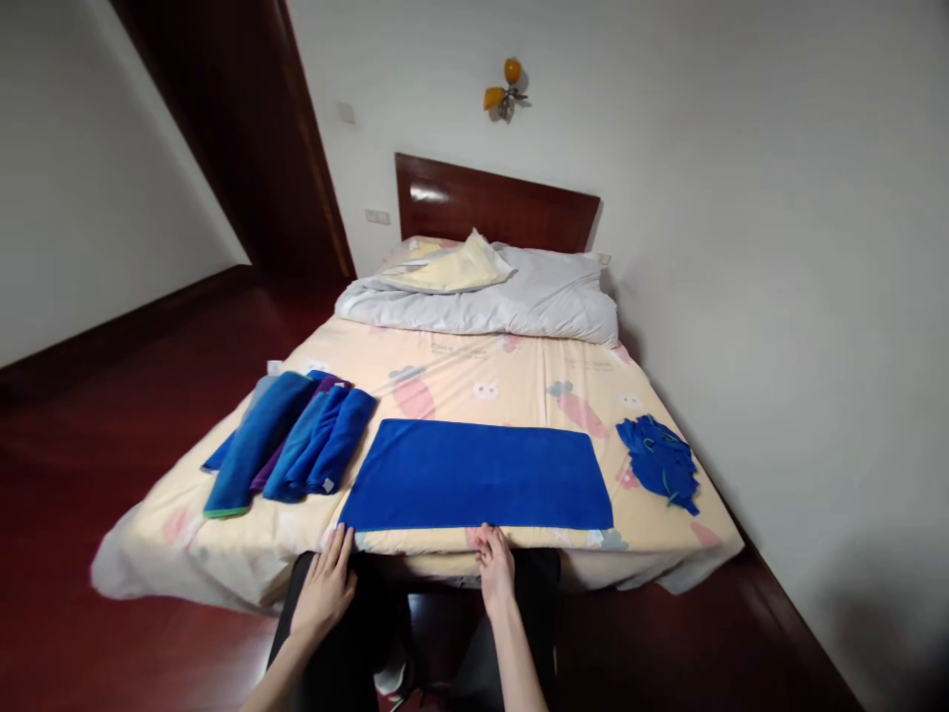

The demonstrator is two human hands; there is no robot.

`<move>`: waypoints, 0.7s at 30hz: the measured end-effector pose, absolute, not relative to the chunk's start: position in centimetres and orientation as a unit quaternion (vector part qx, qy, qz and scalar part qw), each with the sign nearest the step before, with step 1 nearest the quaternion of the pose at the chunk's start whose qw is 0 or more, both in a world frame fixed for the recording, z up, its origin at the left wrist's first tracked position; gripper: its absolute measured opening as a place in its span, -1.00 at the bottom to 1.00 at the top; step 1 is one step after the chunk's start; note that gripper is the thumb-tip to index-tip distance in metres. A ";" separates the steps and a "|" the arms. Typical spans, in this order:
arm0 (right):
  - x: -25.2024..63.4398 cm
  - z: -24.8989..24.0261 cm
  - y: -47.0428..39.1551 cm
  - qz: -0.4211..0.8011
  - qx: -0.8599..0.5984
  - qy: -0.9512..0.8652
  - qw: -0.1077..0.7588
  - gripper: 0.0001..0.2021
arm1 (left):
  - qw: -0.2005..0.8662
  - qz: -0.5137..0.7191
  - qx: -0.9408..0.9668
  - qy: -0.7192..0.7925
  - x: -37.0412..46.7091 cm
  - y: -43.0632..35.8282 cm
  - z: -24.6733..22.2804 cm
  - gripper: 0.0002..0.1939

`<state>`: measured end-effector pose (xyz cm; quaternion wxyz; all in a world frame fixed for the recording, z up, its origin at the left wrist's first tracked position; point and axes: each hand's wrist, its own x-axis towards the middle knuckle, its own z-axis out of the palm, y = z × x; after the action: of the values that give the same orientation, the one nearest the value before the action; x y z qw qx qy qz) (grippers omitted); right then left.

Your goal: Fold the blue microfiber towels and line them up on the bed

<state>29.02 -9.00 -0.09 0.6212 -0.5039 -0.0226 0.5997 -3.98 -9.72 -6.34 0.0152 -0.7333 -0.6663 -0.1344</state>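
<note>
A blue towel (481, 477) lies spread flat on the bed, its long near edge close to the mattress edge. My left hand (331, 578) is at the towel's near left corner, fingers stretched out and nothing held. By the middle of the near edge is my right hand (496, 572), its fingers loosely bent and apart, the tips at or just short of the cloth. Left of the spread towel sits a group of rolled towels (259, 450) in blue, teal and purple. A crumpled heap of blue cloth (661, 463) with green edging is to the right.
The bed (489, 381) has a cream sheet printed with carrots and cats. A grey quilt (549, 297) and a pale yellow pillow or cloth (464, 265) lie by the dark wooden headboard (496, 203). My knees are against the near side, and a wall runs along the right.
</note>
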 end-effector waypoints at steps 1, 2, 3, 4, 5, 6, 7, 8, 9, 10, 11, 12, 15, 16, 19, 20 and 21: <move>28.9 -0.2 -8.7 0.595 -0.505 -0.022 0.625 -0.45 | 0.015 -0.130 -0.734 -0.667 -3.9 -9.7 -6.2 -0.22; 28.7 -0.3 -8.4 0.589 -0.508 -0.026 0.628 -0.48 | 0.016 -0.125 -0.733 -0.668 -3.8 -9.6 -6.0 -0.23; 28.5 -0.4 -8.1 0.584 -0.511 -0.037 0.630 -0.52 | 0.020 -0.119 -0.732 -0.671 -3.8 -9.4 -5.7 -0.26; 28.4 -0.6 -7.8 0.581 -0.511 -0.051 0.631 -0.55 | 0.026 -0.110 -0.730 -0.674 -3.7 -9.3 -5.4 -0.28; 28.2 -0.8 -7.6 0.580 -0.510 -0.063 0.631 -0.57 | 0.034 -0.100 -0.730 -0.676 -3.7 -9.1 -5.0 -0.31; 28.1 -1.0 -7.4 0.580 -0.509 -0.067 0.632 -0.57 | 0.042 -0.087 -0.730 -0.677 -3.6 -8.8 -4.6 -0.35; 28.0 -1.2 -7.2 0.578 -0.509 -0.059 0.634 -0.56 | 0.050 -0.073 -0.732 -0.676 -3.5 -8.4 -4.1 -0.39; 27.9 -1.5 -7.1 0.575 -0.511 -0.039 0.638 -0.55 | 0.057 -0.059 -0.735 -0.673 -3.4 -7.9 -3.5 -0.44; 27.9 -1.8 -6.9 0.571 -0.513 -0.011 0.640 -0.53 | 0.065 -0.047 -0.742 -0.666 -3.1 -7.3 -2.9 -0.48; 27.8 -2.0 -6.7 0.567 -0.516 0.019 0.641 -0.51 | 0.072 -0.038 -0.750 -0.656 -2.7 -6.5 -2.2 -0.52; 27.8 -2.2 -6.6 0.563 -0.519 0.048 0.642 -0.49 | 0.079 -0.033 -0.760 -0.645 -2.1 -5.5 -1.5 -0.55; 27.8 -2.4 -6.4 0.559 -0.521 0.071 0.641 -0.48 | 0.083 -0.031 -0.770 -0.632 -1.2 -4.4 -0.7 -0.56; 27.6 -2.8 -6.2 0.546 -0.527 0.110 0.642 -0.51 | 0.057 -0.032 -0.805 -0.589 2.9 -0.4 1.3 -0.55; 27.6 -2.9 -6.2 0.543 -0.528 0.117 0.643 -0.53 | 0.034 -0.031 -0.818 -0.573 4.7 1.1 1.8 -0.55; 27.5 -3.4 -6.5 0.539 -0.535 0.123 0.639 -0.56 | -0.049 -0.012 -0.847 -0.529 10.6 6.0 2.8 -0.57; 27.6 -3.7 -6.7 0.542 -0.538 0.120 0.634 -0.56 | -0.078 -0.001 -0.853 -0.516 12.5 7.7 3.0 -0.57; 27.6 -3.9 -6.8 0.546 -0.541 0.111 0.630 -0.55 | -0.104 0.009 -0.858 -0.502 14.3 9.3 3.1 -0.57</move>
<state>27.61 -6.83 -3.94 0.6300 -0.5410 0.1113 0.5459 14.32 9.30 3.06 -0.1038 -0.8583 -0.5024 0.0093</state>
